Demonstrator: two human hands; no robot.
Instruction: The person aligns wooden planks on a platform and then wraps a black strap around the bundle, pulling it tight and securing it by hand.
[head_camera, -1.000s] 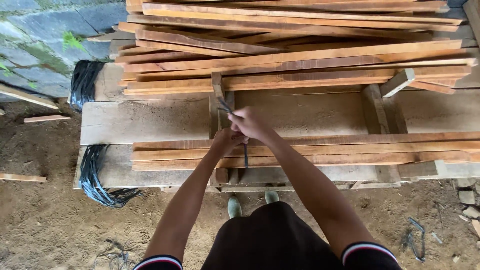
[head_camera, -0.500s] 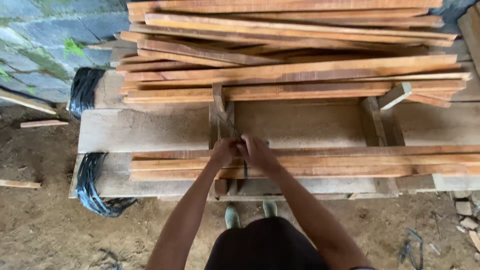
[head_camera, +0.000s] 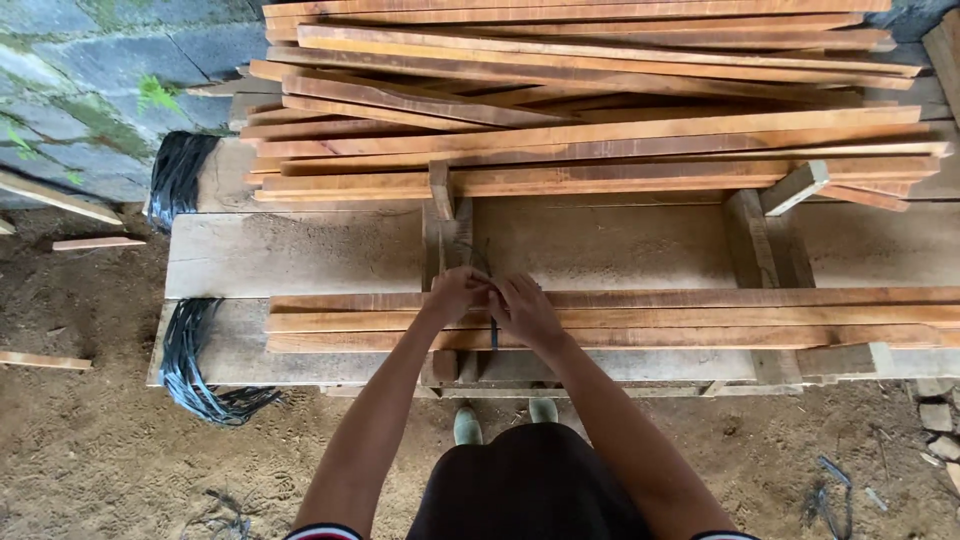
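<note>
My left hand (head_camera: 455, 293) and my right hand (head_camera: 522, 307) meet over a low bundle of long reddish wooden slats (head_camera: 700, 318) lying across a rough plank bench (head_camera: 300, 255). Both hands pinch a thin black strap (head_camera: 493, 335) that runs over the slats and hangs down the near side. The fingers of both hands are closed on it, touching each other. A short upright wooden block (head_camera: 441, 190) stands just beyond the hands.
A large heap of long slats (head_camera: 600, 110) fills the far side of the bench. Bunches of black strapping (head_camera: 195, 365) hang off the bench's left end. Loose wood scraps (head_camera: 95, 243) lie on the dirt floor at left; stones (head_camera: 935, 415) at right.
Both hands have come down from above the bench onto the near bundle of slats, drawing the black strap with them. The view has shifted slightly.
</note>
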